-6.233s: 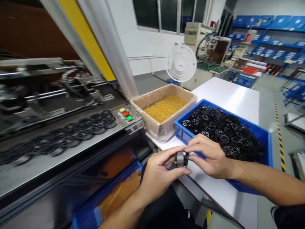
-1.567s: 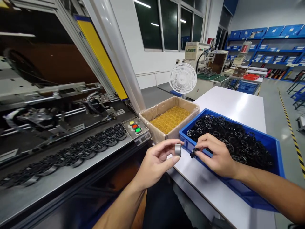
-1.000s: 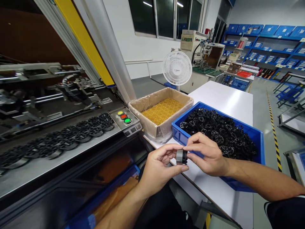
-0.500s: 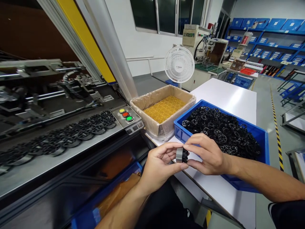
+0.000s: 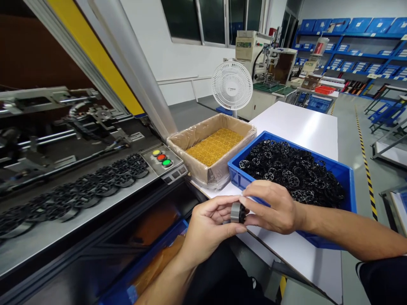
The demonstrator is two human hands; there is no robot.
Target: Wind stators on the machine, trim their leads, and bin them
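Note:
A small round part point(image 5: 235, 212) with a grey metal band and a black toothed side is held between both hands, above the front edge of the white table. My left hand point(image 5: 211, 222) grips the metal band between thumb and fingers. The fingertips of my right hand point(image 5: 273, 207) close on the black side. Behind the right hand stands a blue crate point(image 5: 349, 186) heaped with black round parts point(image 5: 292, 169). Rows of similar black and metal parts point(image 5: 92, 192) lie on the machine's ledge at the left.
A plastic-lined box point(image 5: 203, 171) of yellow parts sits beside the blue crate. The machine's button panel point(image 5: 163, 159) and slanted post point(image 5: 140, 55) are at the left. A white fan point(image 5: 232, 84) stands behind the box.
The view has shifted slightly, so the surroundings sit a little further left. Both hands still hold the round part, which looks slightly turned.

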